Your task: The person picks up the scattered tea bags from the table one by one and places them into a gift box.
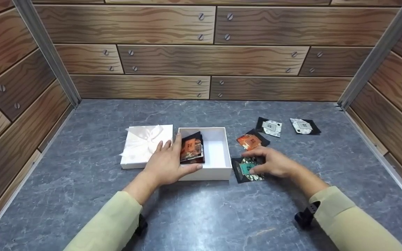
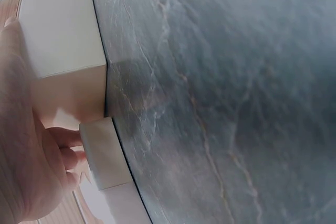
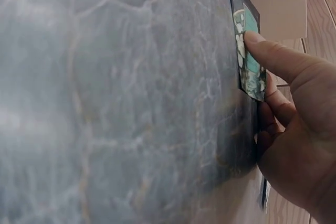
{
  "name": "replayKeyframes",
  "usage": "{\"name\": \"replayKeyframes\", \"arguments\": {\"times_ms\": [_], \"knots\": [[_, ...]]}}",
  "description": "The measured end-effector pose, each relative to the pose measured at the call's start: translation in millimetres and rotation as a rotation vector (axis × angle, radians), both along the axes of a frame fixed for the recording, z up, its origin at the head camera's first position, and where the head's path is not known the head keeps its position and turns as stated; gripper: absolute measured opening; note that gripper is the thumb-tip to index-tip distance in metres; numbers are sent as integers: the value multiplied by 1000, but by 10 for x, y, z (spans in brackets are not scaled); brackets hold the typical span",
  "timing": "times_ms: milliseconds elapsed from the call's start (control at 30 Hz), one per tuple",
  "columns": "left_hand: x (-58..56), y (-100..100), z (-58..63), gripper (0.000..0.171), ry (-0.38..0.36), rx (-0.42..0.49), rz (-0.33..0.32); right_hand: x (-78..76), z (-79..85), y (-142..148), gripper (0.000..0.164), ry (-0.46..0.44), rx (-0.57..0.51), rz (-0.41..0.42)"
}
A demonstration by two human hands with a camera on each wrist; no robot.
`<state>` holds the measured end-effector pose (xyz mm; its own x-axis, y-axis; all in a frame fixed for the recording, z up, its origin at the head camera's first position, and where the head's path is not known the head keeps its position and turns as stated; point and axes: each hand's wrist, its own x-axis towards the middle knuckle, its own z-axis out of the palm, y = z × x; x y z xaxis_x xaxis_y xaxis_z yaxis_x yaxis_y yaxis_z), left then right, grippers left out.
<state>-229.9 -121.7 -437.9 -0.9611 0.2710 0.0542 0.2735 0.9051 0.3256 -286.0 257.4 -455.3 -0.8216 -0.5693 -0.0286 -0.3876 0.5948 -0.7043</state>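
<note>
A white open box [image 1: 218, 172] holds a stack of orange and black packets [image 1: 191, 148] along its left side. My left hand [image 1: 168, 162] rests over the box's left edge with fingers extended, thumb along the front rim. Its fingertips reach between the box and a white lid [image 1: 131, 162] topped by a pale ribbon bow [image 1: 148, 137]. My right hand [image 1: 274, 162] pinches a green and black packet [image 1: 244, 170] just right of the box. In the right wrist view the thumb lies on the green packet's face [image 3: 252, 56], other fingers at its edge.
Behind the right hand lies an orange and black packet [image 1: 251, 140]. Farther back are two white and black packets, one nearer the middle [image 1: 270, 127] and one to the right [image 1: 304, 126]. Wood-patterned walls [image 1: 215, 59] enclose the grey marbled surface [image 1: 201, 212] at back and sides.
</note>
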Motion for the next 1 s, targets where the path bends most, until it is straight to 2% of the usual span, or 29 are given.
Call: {"name": "replayKeyframes", "arguments": {"times_ms": [233,433,533,667,1000], "knots": [[-7,1,-8,130,3,-8,3,8,46,6,52,-59,-59,-3],[-8,2,-9,129,12,-5,1,32,96,72,46,-160,-134,17],[-14,2,-14,130,2,-13,3,52,132,112,42,-192,-133,27],[-19,0,-23,130,-4,-18,3,84,172,172,36,-191,-118,36],[-6,0,-14,131,2,-8,1,139,223,339,44,-203,-87,-19]]}}
